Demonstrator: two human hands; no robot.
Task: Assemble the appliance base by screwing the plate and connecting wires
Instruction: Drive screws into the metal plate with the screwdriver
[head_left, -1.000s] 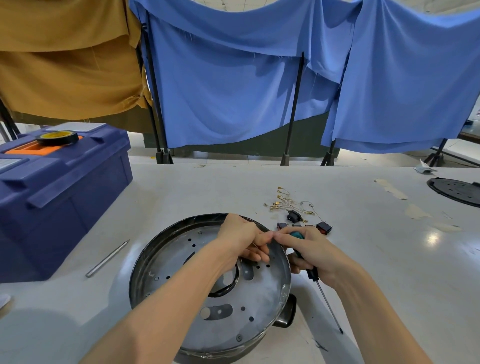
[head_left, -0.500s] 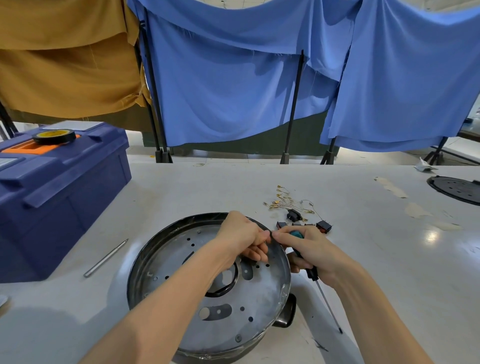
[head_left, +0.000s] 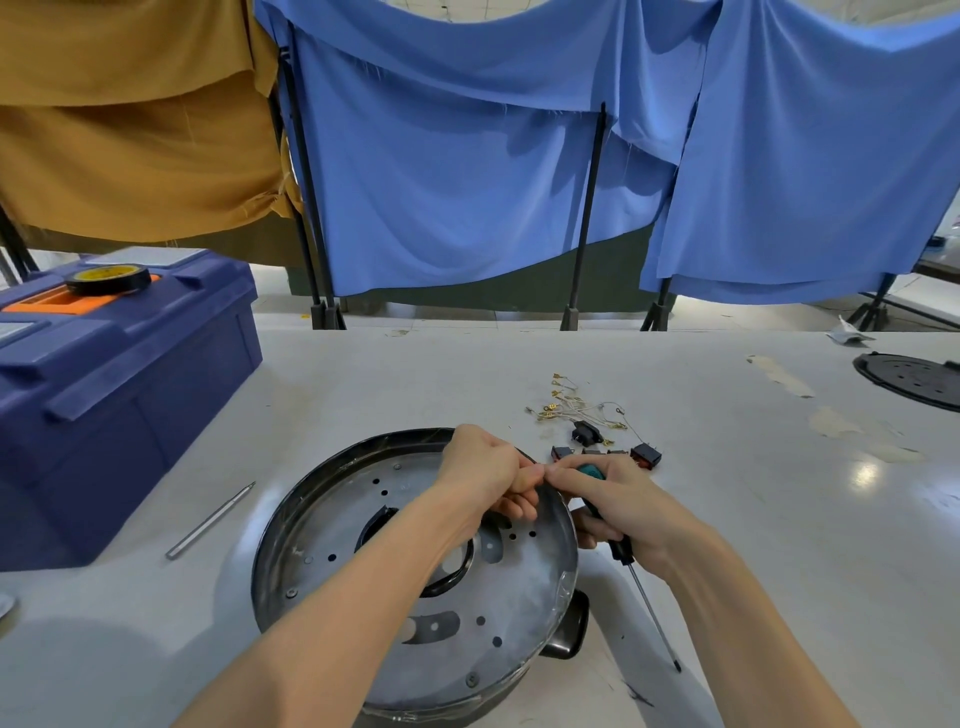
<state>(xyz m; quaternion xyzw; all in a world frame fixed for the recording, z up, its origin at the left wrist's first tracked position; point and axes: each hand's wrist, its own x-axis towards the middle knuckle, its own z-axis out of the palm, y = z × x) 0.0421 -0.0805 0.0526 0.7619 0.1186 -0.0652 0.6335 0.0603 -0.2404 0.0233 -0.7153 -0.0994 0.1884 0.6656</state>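
The round appliance base (head_left: 280, 525) lies upside down on the table, and a perforated metal plate (head_left: 524, 587) covers its bottom. My left hand (head_left: 483, 467) hovers over the plate's far right rim with curled fingers. Its fingertips meet those of my right hand (head_left: 618, 504) and pinch something small that I cannot make out. My right hand also grips a screwdriver (head_left: 652, 616) by its teal and black handle, with the shaft pointing toward me. Loose wires (head_left: 571, 405) with brass terminals lie just beyond the hands.
Small black and red switches (head_left: 645, 454) and a black connector (head_left: 586, 432) lie by the wires. A blue toolbox (head_left: 119, 395) carrying a roll of tape (head_left: 108, 279) stands on the left. A metal rod (head_left: 210, 519) lies beside it. A black disc (head_left: 914, 387) sits far right.
Both hands have stayed together at the plate's far rim, with only slight finger movement. The view has shifted a little.
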